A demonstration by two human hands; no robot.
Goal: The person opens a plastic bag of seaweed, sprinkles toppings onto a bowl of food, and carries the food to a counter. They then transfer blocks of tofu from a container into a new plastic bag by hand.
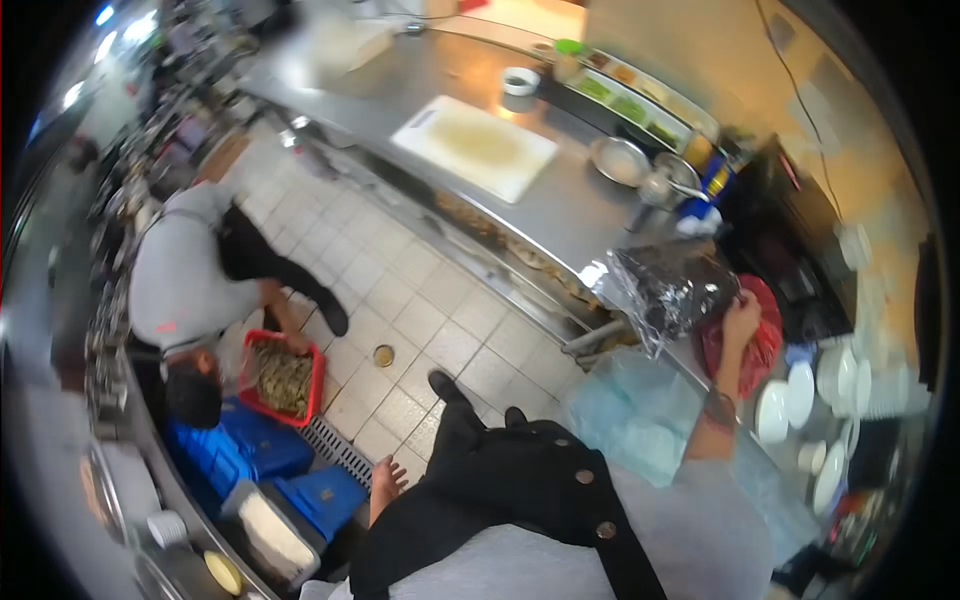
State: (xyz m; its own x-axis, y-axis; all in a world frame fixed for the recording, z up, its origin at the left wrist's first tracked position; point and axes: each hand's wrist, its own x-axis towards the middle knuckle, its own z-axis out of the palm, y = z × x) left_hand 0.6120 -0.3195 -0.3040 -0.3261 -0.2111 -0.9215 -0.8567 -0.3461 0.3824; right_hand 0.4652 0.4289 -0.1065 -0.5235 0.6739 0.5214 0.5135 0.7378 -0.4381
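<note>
- Both my hands are well apart, one to each side of my body: my right hand (pixel 741 318) is out over the steel counter (pixel 575 215), my left hand (pixel 385 482) low over the floor side. Taking 12 as the top of my view, the counter runs from 10 o'clock down to 4.
- Nearest my left hand, toward 10 to 11 o'clock, is a red crate (pixel 318 378) with a crouching co-worker (pixel 190 270) leaning over it; my hand is apart from both.
- On the counter's near edge lies a shiny plastic bag (pixel 665 290) with something dark inside. From my right hand it sits at 9 to 10 o'clock, touching or all but touching my fingers; from my left it is well off, toward 2. My right is plainly the nearer hand.
- Its long axis seems to run from 10 o'clock to 4, so my right hand is at the 4 o'clock end; the crumpled film blurs this.
- Pale plastic (pixel 640 410) hangs at 7 to 8 o'clock from my right hand, and red plastic (pixel 765 345) spreads beneath that hand.
- Smallest of all, the fingers: my left ones are spread, holding nothing; my right ones bend at the bag's edge, and I cannot tell whether they pinch it.
</note>
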